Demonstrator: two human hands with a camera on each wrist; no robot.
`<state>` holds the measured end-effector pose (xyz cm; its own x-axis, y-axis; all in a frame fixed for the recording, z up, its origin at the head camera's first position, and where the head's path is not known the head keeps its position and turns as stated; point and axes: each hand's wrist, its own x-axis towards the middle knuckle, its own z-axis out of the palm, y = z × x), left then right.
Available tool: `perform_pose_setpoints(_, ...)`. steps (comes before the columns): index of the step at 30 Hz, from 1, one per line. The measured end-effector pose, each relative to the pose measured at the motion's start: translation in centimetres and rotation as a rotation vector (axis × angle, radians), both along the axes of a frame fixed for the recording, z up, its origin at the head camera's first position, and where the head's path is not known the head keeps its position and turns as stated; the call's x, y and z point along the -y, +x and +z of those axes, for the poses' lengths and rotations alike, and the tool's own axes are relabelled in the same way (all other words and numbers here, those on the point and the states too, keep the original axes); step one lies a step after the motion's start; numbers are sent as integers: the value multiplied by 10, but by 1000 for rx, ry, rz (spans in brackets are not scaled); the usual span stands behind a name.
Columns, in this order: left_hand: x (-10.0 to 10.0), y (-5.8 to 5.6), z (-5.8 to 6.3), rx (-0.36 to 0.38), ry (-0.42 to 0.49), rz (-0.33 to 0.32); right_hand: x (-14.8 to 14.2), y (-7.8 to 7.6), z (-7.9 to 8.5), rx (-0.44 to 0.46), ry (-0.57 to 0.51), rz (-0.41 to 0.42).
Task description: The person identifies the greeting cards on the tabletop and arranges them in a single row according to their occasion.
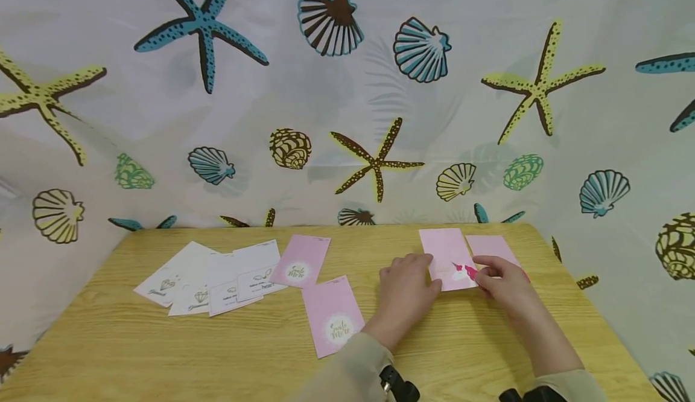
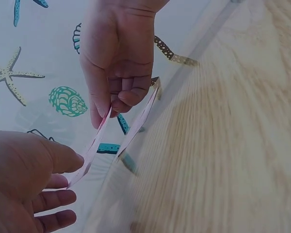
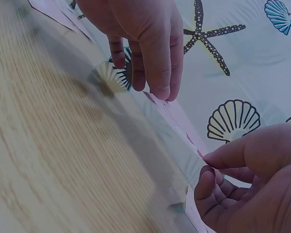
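Along far edge of table (image 1: 190,354), right of centre: unicorn card (image 1: 447,256), held.
Left hand (image 1: 408,286): pinches card's left edge.
Right hand (image 1: 504,282): pinches card's right edge.
Near far right corner: second pink card (image 1: 491,246).

Reaches forward with left forearm (image 1: 347,372) and right forearm (image 1: 551,338), angling both inward toward each other; sets the left hand (image 1: 406,282) near the right hand (image 1: 505,279), apart and about level with it; pinches between left thumb (image 2: 65,159) and left index finger (image 1: 423,259), bending the lower left fingers (image 2: 56,200) loosely beneath; pinches also between right thumb (image 2: 100,90) and right index finger (image 1: 492,262), curling the remaining right fingers (image 2: 135,96) toward the palm; turns both palms inward.
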<state>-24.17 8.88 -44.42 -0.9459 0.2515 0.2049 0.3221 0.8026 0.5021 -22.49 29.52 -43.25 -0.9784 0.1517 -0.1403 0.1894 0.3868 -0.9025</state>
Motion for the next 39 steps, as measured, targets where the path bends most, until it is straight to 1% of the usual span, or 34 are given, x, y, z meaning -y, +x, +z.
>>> perform_pose_setpoints(4,-9,-2,-2,10,-27,10,-5,0,-1,2,31,-4)
perform_pose_setpoints(10,-18,-4,-5,32,-64,29,-8,1,-4,12,46,-23)
perform_pose_setpoints(17,-26,-10,-11,22,-99,41,-10,-2,-7,-7,202,-24)
perform_pose_setpoints(20,-28,-12,-12,17,-113,43,-10,-3,-10,-8,228,-33)
perform_pose_setpoints(23,-29,-13,-13,18,-125,38,-11,-3,-11,-22,211,-40)
perform_pose_setpoints(27,-29,-14,-13,30,-155,34,-11,-3,-11,-58,215,-20)
perform_pose_setpoints(32,-31,-15,-13,42,-217,32,-11,-2,-10,-55,286,3)
perform_pose_setpoints(35,-33,-15,-14,42,-252,28,-9,-2,-11,-57,327,1)
perform_pose_setpoints(39,-35,-15,-15,35,-274,23,-8,-2,-12,-76,378,-4)
